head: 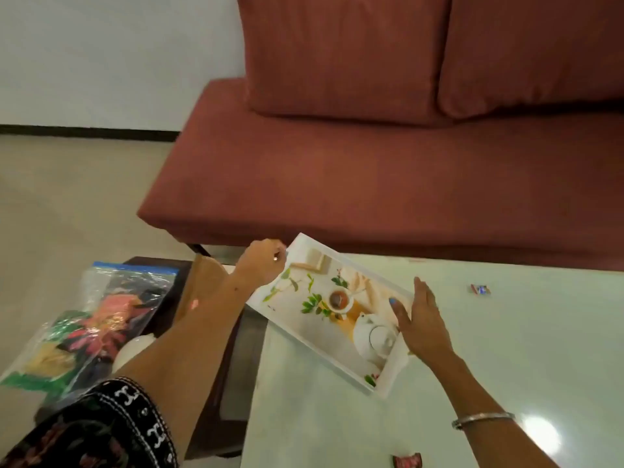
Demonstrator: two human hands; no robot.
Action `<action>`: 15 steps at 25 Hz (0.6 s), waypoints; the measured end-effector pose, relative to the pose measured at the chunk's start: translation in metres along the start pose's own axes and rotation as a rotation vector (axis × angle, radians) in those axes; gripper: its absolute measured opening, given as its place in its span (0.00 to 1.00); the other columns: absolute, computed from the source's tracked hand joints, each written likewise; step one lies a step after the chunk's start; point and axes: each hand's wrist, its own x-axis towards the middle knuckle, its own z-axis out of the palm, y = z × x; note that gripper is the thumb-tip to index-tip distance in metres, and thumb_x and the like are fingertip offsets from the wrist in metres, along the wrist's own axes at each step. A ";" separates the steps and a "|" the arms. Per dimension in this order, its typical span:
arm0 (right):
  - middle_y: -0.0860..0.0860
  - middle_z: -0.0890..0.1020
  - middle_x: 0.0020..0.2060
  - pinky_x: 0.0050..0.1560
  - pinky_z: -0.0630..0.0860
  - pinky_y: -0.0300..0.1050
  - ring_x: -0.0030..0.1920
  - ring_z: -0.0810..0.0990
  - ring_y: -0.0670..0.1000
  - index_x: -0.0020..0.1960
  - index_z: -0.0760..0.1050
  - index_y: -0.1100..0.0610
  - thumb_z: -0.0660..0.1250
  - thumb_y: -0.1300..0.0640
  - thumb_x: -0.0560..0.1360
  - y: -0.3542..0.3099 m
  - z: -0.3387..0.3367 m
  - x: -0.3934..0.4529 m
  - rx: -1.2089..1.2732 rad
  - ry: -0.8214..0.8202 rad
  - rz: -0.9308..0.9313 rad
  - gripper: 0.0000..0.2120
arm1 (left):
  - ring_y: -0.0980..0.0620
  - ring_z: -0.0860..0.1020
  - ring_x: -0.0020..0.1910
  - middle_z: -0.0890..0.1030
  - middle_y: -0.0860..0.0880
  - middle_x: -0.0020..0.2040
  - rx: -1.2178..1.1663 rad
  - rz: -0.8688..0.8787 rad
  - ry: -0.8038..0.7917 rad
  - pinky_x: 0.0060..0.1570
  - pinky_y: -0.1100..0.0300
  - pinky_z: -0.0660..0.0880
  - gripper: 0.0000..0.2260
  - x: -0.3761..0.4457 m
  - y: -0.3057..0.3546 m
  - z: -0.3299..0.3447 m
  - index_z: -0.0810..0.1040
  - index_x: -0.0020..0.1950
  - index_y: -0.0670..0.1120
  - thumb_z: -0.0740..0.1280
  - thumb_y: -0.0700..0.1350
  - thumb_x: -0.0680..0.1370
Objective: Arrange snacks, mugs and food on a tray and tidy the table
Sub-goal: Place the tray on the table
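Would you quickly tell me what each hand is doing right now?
Left hand: closed on the far end of the white rectangular picture-printed tray.
Right hand: open, fingers flat against the tray's near long side.

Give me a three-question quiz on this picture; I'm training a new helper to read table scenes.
1. True or false: the tray already carries mugs and snacks.
2. Which hand rests on the tray's near right side? A) left hand B) right hand
3. Fill in: the clear bag of packets lies to the ___ of the table.

Key
1. False: only its printed teapot picture shows; nothing lies in it.
2. B; the left hand grips the far left corner.
3. left, off the tabletop. Two small wrapped sweets, one blue and one red, lie loose on the table.
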 end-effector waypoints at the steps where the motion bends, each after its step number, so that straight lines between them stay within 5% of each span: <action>1: 0.58 0.55 0.75 0.69 0.63 0.56 0.74 0.58 0.59 0.75 0.48 0.59 0.57 0.44 0.77 0.017 0.015 -0.001 0.027 -0.011 0.073 0.34 | 0.40 0.77 0.55 0.81 0.40 0.54 0.030 -0.053 -0.062 0.54 0.49 0.74 0.12 0.010 -0.012 0.017 0.78 0.55 0.40 0.60 0.44 0.77; 8: 0.63 0.62 0.71 0.67 0.65 0.57 0.70 0.63 0.63 0.73 0.57 0.63 0.65 0.56 0.75 0.090 0.093 0.007 0.185 0.173 0.309 0.30 | 0.36 0.66 0.66 0.68 0.33 0.67 0.009 -0.226 -0.008 0.63 0.48 0.64 0.21 0.075 -0.067 0.097 0.62 0.68 0.34 0.58 0.45 0.80; 15: 0.60 0.82 0.52 0.56 0.73 0.51 0.53 0.79 0.62 0.58 0.77 0.60 0.66 0.61 0.74 0.114 0.089 0.033 0.425 0.262 0.555 0.13 | 0.34 0.73 0.59 0.76 0.33 0.59 -0.056 -0.409 0.056 0.58 0.46 0.71 0.13 0.100 -0.098 0.113 0.74 0.58 0.32 0.59 0.38 0.78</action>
